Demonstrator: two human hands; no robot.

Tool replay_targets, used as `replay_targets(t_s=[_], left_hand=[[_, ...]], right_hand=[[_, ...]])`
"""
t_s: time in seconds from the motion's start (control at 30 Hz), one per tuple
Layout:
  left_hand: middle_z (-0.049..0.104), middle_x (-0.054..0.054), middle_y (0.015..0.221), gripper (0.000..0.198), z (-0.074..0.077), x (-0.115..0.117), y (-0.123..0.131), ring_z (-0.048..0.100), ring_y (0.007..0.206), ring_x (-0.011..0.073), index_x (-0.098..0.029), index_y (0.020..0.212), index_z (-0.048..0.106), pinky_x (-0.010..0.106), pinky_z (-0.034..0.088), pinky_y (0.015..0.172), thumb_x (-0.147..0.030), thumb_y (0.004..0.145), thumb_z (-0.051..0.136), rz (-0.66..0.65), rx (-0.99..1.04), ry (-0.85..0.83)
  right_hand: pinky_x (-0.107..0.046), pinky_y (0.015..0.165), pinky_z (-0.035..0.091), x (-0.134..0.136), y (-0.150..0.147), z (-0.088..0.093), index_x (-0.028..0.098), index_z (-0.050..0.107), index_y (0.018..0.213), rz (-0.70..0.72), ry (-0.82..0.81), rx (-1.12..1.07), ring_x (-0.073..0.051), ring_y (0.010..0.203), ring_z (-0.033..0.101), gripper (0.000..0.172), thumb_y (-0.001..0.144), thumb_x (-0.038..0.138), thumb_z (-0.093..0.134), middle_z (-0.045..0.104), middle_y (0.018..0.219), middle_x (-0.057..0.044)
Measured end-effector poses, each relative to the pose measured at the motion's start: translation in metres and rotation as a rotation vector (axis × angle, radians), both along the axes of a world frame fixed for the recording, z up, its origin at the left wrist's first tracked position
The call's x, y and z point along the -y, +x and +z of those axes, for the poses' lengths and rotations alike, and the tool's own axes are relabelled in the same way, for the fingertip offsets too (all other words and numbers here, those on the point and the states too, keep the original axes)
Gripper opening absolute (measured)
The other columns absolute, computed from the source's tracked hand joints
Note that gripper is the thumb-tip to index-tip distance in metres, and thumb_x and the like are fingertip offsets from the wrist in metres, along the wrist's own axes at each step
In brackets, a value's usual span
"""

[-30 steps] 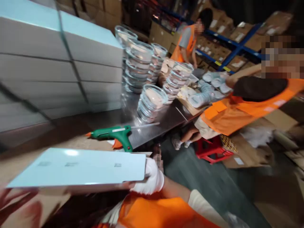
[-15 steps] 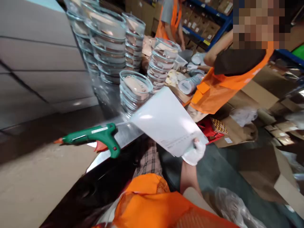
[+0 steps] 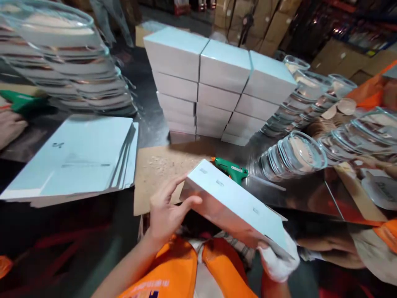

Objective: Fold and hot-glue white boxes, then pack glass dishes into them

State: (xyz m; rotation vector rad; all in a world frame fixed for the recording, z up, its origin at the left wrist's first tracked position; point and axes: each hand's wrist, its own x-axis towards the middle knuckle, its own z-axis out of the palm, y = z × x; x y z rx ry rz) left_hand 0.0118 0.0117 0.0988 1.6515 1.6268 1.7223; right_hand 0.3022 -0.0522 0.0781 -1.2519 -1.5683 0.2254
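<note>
Since 0.5 s ago the carton (image 3: 235,203) has swung from out at the R side to btwn both hands, over the lap. Head view: L hand (image 3: 166,211) has fingers spread on its near end, thumb at the edge, steadying it. Gloved R hand (image 3: 279,263) clamps the far corner, taking the weight. Glue gun (image 3: 231,168) lies just beyond, w/in reach. Flats (image 3: 74,159) are stacked left of L hand.

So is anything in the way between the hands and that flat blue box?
No, nothing visible. The left hand rests bare on the left end of the pale blue box, and the gloved right hand grips its lower right corner. The green glue gun lies behind the box, clear of both hands.
</note>
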Motion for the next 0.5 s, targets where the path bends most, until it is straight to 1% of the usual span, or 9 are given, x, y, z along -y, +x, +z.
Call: replay_targets(t_s=[0.07, 0.17, 0.2, 0.27, 0.33, 0.37, 0.4, 0.47, 0.5], left_hand=[[0.082, 0.007, 0.101, 0.055, 0.001, -0.007, -0.003, 0.079, 0.096, 0.0285, -0.023, 0.103, 0.08, 0.041, 0.062, 0.095, -0.073, 0.082, 0.076, 0.027, -0.017, 0.036], [0.082, 0.007, 0.094, 0.05, 0.004, -0.018, -0.005, 0.077, 0.094, 0.0281, -0.022, 0.088, 0.078, 0.047, 0.056, 0.106, -0.072, 0.082, 0.077, 0.088, -0.003, 0.028], [0.081, 0.006, 0.093, 0.048, 0.004, -0.021, -0.004, 0.077, 0.093, 0.0275, -0.022, 0.086, 0.077, 0.048, 0.055, 0.107, -0.07, 0.082, 0.077, 0.096, 0.022, 0.005], [0.081, 0.006, 0.094, 0.044, 0.004, -0.023, -0.002, 0.076, 0.094, 0.0273, -0.023, 0.088, 0.077, 0.048, 0.055, 0.106, -0.066, 0.084, 0.077, 0.089, 0.082, -0.037], [0.081, 0.007, 0.094, 0.041, 0.001, -0.021, -0.001, 0.075, 0.095, 0.0281, -0.022, 0.089, 0.078, 0.048, 0.056, 0.102, -0.063, 0.086, 0.076, 0.066, 0.139, -0.063], [0.081, 0.007, 0.094, 0.04, -0.001, -0.019, -0.002, 0.075, 0.094, 0.0287, -0.022, 0.089, 0.078, 0.049, 0.057, 0.099, -0.062, 0.087, 0.076, 0.054, 0.165, -0.081], [0.081, 0.008, 0.095, 0.04, -0.002, -0.016, -0.003, 0.076, 0.095, 0.0296, -0.022, 0.09, 0.078, 0.049, 0.058, 0.098, -0.062, 0.088, 0.075, 0.042, 0.187, -0.105], [0.081, 0.011, 0.11, 0.043, -0.001, -0.009, -0.008, 0.075, 0.108, 0.0332, -0.023, 0.1, 0.08, 0.053, 0.057, 0.105, -0.063, 0.089, 0.073, 0.033, 0.185, -0.143], [0.078, 0.013, 0.126, 0.051, 0.002, -0.005, -0.011, 0.071, 0.124, 0.0366, -0.024, 0.115, 0.078, 0.056, 0.052, 0.114, -0.066, 0.087, 0.074, 0.041, 0.142, -0.147]], right_hand=[[-0.058, 0.069, 0.066, -0.004, -0.006, -0.002, 0.033, 0.085, 0.097, -0.011, -0.037, -0.035, -0.039, 0.076, 0.078, 0.013, 0.085, 0.036, 0.08, 0.084, 0.09, -0.009], [-0.064, 0.071, 0.066, -0.005, -0.013, -0.005, 0.034, 0.084, 0.093, 0.027, -0.155, -0.039, -0.042, 0.081, 0.078, 0.014, 0.083, 0.043, 0.079, 0.082, 0.087, -0.009], [-0.064, 0.069, 0.065, -0.005, -0.016, -0.004, 0.033, 0.083, 0.093, 0.046, -0.227, -0.033, -0.043, 0.084, 0.077, 0.018, 0.083, 0.048, 0.079, 0.08, 0.086, -0.01], [-0.059, 0.067, 0.066, -0.007, -0.019, 0.002, 0.028, 0.08, 0.103, 0.085, -0.357, -0.014, -0.039, 0.089, 0.076, 0.034, 0.087, 0.057, 0.076, 0.078, 0.093, -0.012], [-0.049, 0.073, 0.067, -0.012, -0.019, 0.011, 0.021, 0.073, 0.118, 0.119, -0.414, 0.012, -0.03, 0.097, 0.075, 0.043, 0.097, 0.058, 0.069, 0.075, 0.108, -0.012], [-0.045, 0.076, 0.066, -0.015, -0.017, 0.018, 0.019, 0.071, 0.123, 0.142, -0.421, 0.028, -0.026, 0.098, 0.074, 0.044, 0.1, 0.056, 0.067, 0.074, 0.112, -0.011], [-0.044, 0.076, 0.066, -0.019, -0.014, 0.026, 0.018, 0.071, 0.121, 0.169, -0.428, 0.045, -0.026, 0.097, 0.074, 0.042, 0.1, 0.054, 0.068, 0.075, 0.112, -0.012], [-0.05, 0.07, 0.066, -0.028, -0.007, 0.047, 0.023, 0.078, 0.104, 0.213, -0.432, 0.069, -0.032, 0.09, 0.076, 0.029, 0.093, 0.05, 0.076, 0.078, 0.1, -0.013], [-0.053, 0.068, 0.066, -0.032, -0.004, 0.059, 0.027, 0.08, 0.093, 0.252, -0.422, 0.092, -0.035, 0.085, 0.077, 0.02, 0.086, 0.046, 0.081, 0.079, 0.092, -0.013]])
